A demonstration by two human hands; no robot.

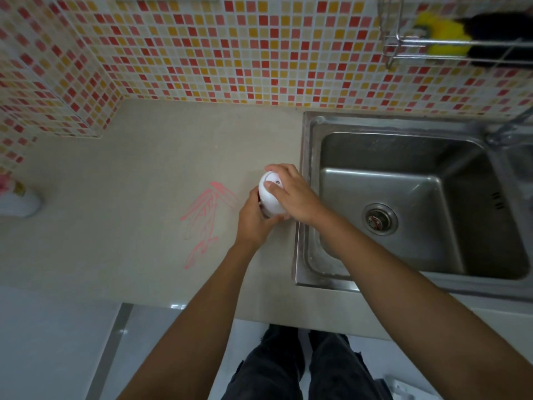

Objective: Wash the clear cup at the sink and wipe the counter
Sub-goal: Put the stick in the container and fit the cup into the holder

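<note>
A cup with a white domed lid (pixel 267 194) stands on the beige counter (pixel 150 174), just left of the steel sink (pixel 403 180). My right hand (pixel 291 192) lies over the lid from above, fingers spread around it. From the left and below, my left hand (pixel 253 219) wraps the cup's body, which my hands hide. Pink scribbled marks (pixel 206 217) stain the counter just left of my left hand.
A white bottle (pixel 20 200) stands at the counter's far left. On the tiled wall at upper right hangs a wire rack (pixel 450 44) with a yellow sponge (pixel 441 31) and something black. The faucet (pixel 510 125) reaches in at the right edge. The sink basin holds only its drain (pixel 378 219).
</note>
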